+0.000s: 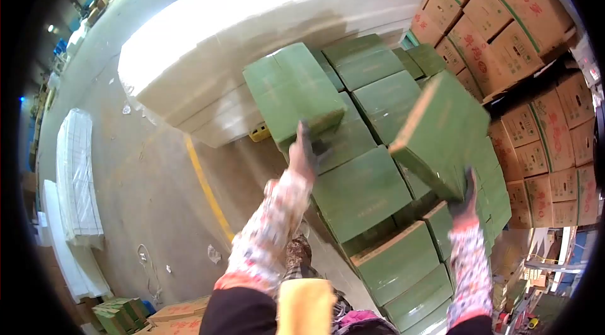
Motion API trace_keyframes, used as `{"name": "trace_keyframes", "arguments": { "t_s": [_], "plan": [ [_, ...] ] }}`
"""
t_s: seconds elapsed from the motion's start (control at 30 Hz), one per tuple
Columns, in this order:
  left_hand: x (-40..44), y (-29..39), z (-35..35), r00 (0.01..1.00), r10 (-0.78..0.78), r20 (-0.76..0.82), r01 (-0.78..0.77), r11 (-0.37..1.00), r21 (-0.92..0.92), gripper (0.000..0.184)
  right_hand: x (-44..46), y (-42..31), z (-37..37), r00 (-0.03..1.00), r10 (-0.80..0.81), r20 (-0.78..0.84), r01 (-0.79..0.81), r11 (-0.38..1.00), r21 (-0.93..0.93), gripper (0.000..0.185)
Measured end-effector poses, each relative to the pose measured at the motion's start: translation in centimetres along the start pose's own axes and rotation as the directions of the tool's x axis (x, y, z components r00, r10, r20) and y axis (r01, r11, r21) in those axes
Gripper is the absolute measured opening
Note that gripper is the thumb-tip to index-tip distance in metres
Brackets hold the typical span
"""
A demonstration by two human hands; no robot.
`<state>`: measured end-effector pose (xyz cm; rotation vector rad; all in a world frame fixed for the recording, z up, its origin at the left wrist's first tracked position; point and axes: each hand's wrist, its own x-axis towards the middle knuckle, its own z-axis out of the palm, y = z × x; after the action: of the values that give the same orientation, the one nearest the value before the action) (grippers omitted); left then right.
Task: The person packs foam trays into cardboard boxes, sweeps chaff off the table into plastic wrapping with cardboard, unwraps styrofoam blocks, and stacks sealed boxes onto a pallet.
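Observation:
Many green cartons [362,193] are stacked in front of me. My left hand [305,153], in a dark glove, is at the near lower edge of a green carton [293,89] on the left side of the stack; its index finger stretches along the carton's side, and the other fingers are partly hidden. My right hand [465,199], also gloved, grips the lower corner of another green carton [444,133], which is tilted above the stack on the right. Patterned sleeves cover both my forearms.
Behind the stack lies a long white wrapped block [271,10]. Brown cartons with red print [482,39] rise at the right. White wrapped panels [79,174] lie at the left, beyond a yellow floor line [208,187].

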<state>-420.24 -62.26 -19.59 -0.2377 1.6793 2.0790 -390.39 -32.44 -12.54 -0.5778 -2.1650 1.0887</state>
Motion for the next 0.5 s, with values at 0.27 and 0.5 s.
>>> {"name": "trace_keyframes", "arguments": {
  "t_s": [0.27,0.5],
  "plan": [
    [-1.5,5.2,-7.0,0.665,0.663,0.344,-0.581,0.169,0.796,0.067,21.7,2.2,17.1,0.611,0.663,0.431,-0.788,0.558,0.259,0.044],
    [1.8,6.5,-5.5,0.655,0.634,0.411,-0.612,0.127,0.78,0.065,21.7,3.3,24.8,0.825,0.536,0.177,-0.551,0.698,0.458,0.042]
  ]
}}
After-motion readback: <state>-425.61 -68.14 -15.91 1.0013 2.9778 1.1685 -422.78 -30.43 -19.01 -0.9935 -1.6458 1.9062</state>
